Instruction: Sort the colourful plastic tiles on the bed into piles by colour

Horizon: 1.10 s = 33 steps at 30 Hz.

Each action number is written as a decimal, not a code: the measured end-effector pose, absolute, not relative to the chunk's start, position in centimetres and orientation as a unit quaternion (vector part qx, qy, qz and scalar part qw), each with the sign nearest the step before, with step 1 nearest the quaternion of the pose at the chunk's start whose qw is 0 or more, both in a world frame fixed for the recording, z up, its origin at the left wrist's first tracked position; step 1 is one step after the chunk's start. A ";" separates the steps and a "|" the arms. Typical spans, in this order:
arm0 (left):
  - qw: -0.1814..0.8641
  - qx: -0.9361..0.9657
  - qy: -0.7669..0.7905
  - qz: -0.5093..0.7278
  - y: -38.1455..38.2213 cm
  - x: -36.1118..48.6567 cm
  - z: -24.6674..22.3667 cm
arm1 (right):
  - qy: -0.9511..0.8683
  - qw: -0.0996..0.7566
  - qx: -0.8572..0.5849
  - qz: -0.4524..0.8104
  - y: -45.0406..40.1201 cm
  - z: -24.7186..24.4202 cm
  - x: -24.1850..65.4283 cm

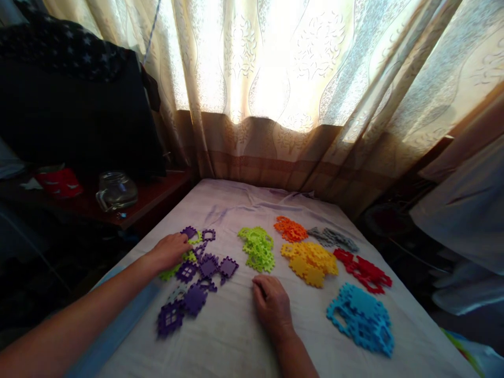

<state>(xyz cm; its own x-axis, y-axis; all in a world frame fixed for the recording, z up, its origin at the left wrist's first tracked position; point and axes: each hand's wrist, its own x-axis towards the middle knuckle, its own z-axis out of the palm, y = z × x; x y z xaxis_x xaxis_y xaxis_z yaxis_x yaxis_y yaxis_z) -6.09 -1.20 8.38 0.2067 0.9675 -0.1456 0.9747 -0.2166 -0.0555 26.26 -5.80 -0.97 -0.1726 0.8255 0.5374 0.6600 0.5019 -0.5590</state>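
My left hand reaches into a loose group of toothed plastic building tiles, its fingers bent down and bunched. Lime-green tiles show right at its fingertips, but what the fingers hold, if anything, is hidden. Around it lie purple tiles, some solid and some with window cutouts, and a grey tile shows among them. My right hand rests on the sheet, fingers curled in with nothing visible in them. Just beyond it sits a pile of lime-green tiles.
Separate piles of orange, grey, yellow, red and blue tiles spread across the right half of the sheet-covered surface. At left, a glass jug stands on a brown desk before a dark screen. Curtains hang behind.
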 end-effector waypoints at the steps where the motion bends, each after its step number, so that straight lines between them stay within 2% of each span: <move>1: 0.025 0.781 0.619 -0.078 -1.1 -6.4 8.4 | -0.758 0.416 -0.492 0.104 -5.8 -0.9 26.2; 8: 0.025 0.805 0.591 -0.037 0.7 -6.9 9.8 | -0.730 0.424 -0.520 0.134 -5.7 -0.5 26.0; 15: 0.051 0.836 0.546 0.009 4.2 4.2 7.6 | -0.727 0.425 -0.520 0.145 -5.5 -0.6 26.2; 19: 0.047 0.834 0.549 0.033 4.7 7.2 5.6 | -0.728 0.425 -0.518 0.145 -5.5 -0.7 26.3; 24: 0.032 0.805 0.591 0.040 4.5 4.5 5.4 | -0.727 0.427 -0.517 0.147 -5.3 -0.9 26.4; 33: 0.027 0.762 0.643 -0.069 4.6 -5.9 7.8 | -0.721 0.419 -0.529 0.158 -5.2 -1.3 26.3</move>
<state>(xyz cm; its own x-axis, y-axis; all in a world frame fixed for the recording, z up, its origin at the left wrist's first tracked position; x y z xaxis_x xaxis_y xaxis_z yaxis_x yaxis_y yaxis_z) -5.92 4.57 7.77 0.1636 0.9766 -0.1396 0.9840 -0.1718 -0.0482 26.35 -5.22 -1.31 -0.0910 0.8951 0.4366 0.6300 0.3912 -0.6708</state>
